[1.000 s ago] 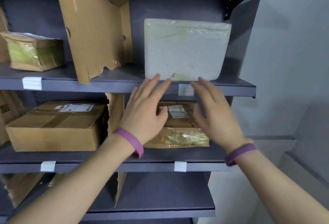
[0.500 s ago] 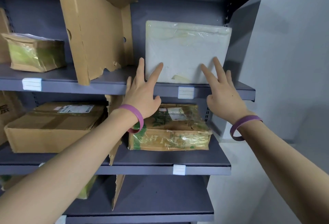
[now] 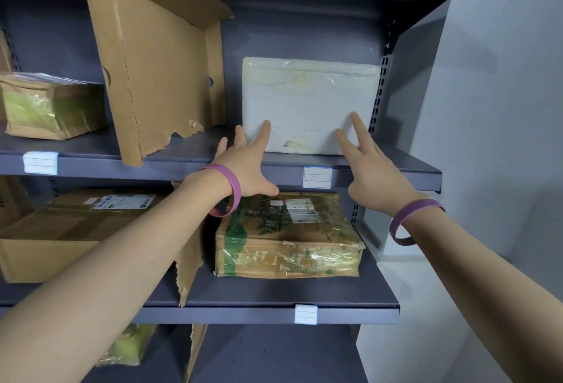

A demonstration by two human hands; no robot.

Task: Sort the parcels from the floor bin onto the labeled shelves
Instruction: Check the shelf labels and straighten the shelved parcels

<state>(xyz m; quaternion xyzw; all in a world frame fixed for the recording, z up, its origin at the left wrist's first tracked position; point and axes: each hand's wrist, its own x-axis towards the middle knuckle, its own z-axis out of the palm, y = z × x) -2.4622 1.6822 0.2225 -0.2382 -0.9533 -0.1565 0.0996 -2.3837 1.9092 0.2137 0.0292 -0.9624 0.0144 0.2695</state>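
**Upper shelf (image 3: 408,163), right-hand bay, seen from in front.** At far left a film-wrapped carton (image 3: 51,108) lies well apart. A torn cardboard divider (image 3: 158,71) stands between it and the task's thing. The left hand (image 3: 243,166), fingers straight and spread and holding nothing, touches the lower left corner of the white foam parcel (image 3: 307,99). The parcel stands upright on its long edge, its long axis running left to right along the shelf, directly ahead of both hands. The right hand (image 3: 368,169), likewise released, rests two extended fingertips on the lower right face. Both hands are about equally near, so any further push would probably go straight back. Whether the parcel's rear meets the back panel is hidden. The shelf label (image 3: 317,177) is illegible, and the floor bin is out of view.
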